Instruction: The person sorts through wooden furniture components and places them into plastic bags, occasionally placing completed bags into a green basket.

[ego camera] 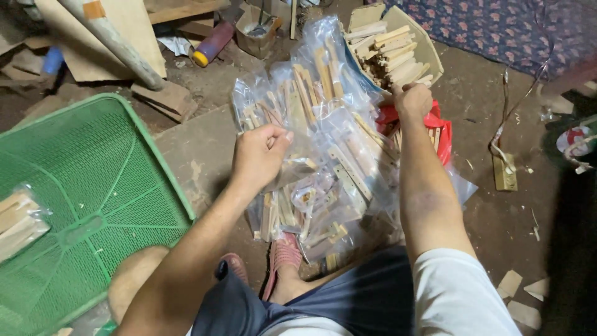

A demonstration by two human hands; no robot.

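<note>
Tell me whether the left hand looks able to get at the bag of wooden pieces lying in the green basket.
Probably yes. The left hand grips the clear bags, but the bag in the green basket lies uncovered on its side, nothing between.

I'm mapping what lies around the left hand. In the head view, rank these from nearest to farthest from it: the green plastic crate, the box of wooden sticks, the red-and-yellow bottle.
From the left hand:
1. Green plastic crate, to its left.
2. Red-and-yellow bottle, beyond it on the floor.
3. Box of wooden sticks, far right, past the right hand.
</note>
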